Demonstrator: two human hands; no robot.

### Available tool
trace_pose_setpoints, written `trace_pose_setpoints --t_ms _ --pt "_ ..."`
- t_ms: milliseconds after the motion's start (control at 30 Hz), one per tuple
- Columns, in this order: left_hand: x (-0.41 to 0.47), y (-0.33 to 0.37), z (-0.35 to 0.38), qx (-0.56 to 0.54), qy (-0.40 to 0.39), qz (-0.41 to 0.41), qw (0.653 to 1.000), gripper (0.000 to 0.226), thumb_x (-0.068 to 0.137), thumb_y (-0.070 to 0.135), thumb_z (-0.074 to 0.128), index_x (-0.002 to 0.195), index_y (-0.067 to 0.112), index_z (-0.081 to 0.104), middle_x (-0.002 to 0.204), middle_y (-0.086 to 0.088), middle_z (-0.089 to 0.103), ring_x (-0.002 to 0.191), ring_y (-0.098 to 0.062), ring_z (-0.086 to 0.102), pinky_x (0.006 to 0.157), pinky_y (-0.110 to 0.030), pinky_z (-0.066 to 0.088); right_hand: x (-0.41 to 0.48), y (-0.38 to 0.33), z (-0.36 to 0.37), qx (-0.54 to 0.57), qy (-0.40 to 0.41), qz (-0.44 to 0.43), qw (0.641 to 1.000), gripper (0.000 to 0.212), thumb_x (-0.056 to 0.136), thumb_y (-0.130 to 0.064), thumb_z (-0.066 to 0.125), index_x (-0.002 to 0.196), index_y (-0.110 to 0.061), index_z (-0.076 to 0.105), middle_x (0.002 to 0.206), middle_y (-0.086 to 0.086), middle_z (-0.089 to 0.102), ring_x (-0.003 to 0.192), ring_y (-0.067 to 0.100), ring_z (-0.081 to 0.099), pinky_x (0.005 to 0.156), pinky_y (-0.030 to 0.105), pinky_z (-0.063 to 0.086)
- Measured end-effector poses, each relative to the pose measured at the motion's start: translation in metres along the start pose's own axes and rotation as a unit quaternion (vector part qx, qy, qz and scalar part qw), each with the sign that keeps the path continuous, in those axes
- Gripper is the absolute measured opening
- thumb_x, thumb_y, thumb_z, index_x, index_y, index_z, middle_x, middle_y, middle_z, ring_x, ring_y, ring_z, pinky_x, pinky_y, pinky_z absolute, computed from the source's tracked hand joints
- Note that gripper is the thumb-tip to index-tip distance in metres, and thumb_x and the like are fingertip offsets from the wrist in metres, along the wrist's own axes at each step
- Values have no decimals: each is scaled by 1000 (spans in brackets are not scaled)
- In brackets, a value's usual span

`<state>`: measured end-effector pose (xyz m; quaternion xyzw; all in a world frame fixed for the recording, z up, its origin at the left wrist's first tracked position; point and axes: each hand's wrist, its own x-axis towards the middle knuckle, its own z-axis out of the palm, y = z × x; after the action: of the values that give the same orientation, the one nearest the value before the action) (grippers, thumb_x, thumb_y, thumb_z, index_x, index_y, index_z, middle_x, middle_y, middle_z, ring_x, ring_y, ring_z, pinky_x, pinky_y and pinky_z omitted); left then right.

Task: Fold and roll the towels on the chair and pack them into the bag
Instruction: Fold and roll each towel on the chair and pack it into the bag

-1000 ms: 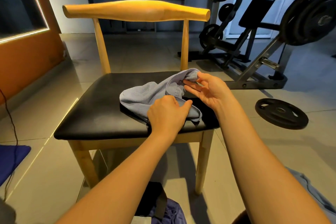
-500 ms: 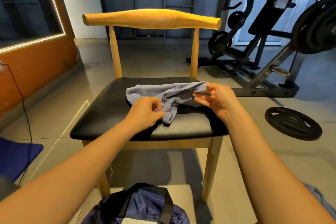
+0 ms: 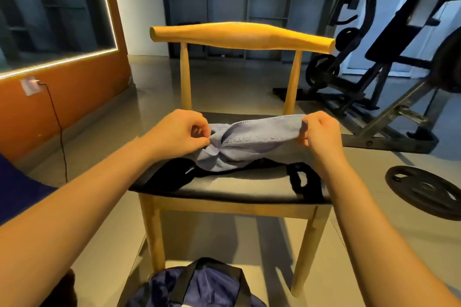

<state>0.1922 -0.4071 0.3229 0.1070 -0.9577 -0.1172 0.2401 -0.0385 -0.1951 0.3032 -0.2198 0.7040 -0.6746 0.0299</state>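
Left hand (image 3: 182,132) and right hand (image 3: 320,132) each pinch one end of a pale blue towel (image 3: 252,142), stretched between them just above the black seat of the wooden chair (image 3: 239,37). The towel's lower edge sags onto the seat. A navy bag (image 3: 199,286) lies on the floor before the chair.

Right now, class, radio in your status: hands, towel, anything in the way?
Left hand and right hand pinching towel ends. Towel stretched above chair seat, still twisted. Bag open below. Nothing in the way.
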Motion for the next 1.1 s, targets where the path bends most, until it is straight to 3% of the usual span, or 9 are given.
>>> trace_pose_setpoints --t_ms 133,267,433,500,633,700,833,967,1100 --pt "-15 -3 27 40 -6 -28 999 8 86 29 78 82 25 73 78 13 59 76 -9 53 72 -31 47 -5 12 7 -85 -3 -25 996 18 90 -27 51 73 -22 54 73 -2 55 72 22 50 66 41 46" --pt "-30 -6 32 -86 33 -68 993 10 85 18 79 81 23 72 82 9 68 76 -10 60 68 -21 48 -4 23 6 -98 -8 -16 995 17 95 -23 52 80 -16 55 76 5 56 73 25 54 63 38 48" --pt "-43 -8 26 -171 4 -55 984 18 92 10 69 92 26 76 93 9 71 90 -14 66 82 -30 54 -3 29 7 -109 -16 -15 994 14 97 -20 51 86 -14 57 83 12 61 77 30 63 53 33 49" --pt "-50 -6 25 -189 -14 -46 981 5 93 26 71 96 28 74 96 10 67 95 -13 63 83 -29 53 -3 32 8 -121 -16 -19 992 13 97 -20 51 88 -12 58 84 11 61 76 28 61 55 34 50" --pt "-62 -3 28 -53 -51 12 997 52 69 74 76 103 37 62 102 22 54 100 -6 52 79 -17 47 -2 36 11 -131 -19 -17 991 13 99 -19 50 94 -11 59 81 7 57 72 22 55 53 30 47" --pt "-66 -1 33 -10 -31 46 998 49 71 68 77 102 34 60 100 21 51 96 -5 49 78 -19 47 -2 36 12 -131 -18 -14 991 15 100 -19 50 99 -8 60 85 7 59 74 22 57 53 30 48" --pt "-68 0 38 -15 -12 67 998 17 84 45 75 91 31 68 92 18 56 90 -5 52 76 -22 50 -2 35 12 -117 -17 -4 993 15 101 -20 50 100 -7 59 86 6 60 72 21 61 54 31 50" --pt "-68 -10 33 -43 4 39 998 12 86 38 75 83 27 73 88 17 59 87 -7 58 73 -23 51 -1 34 7 -95 -24 14 995 16 100 -22 50 98 -8 59 89 9 65 73 25 67 51 29 50" --pt "-61 -23 18 -86 88 -9 992 5 88 21 77 84 23 76 87 10 65 85 -9 62 75 -22 49 1 33 -3 -38 -42 8 998 26 100 -21 57 106 3 65 92 15 69 75 23 67 54 26 55"
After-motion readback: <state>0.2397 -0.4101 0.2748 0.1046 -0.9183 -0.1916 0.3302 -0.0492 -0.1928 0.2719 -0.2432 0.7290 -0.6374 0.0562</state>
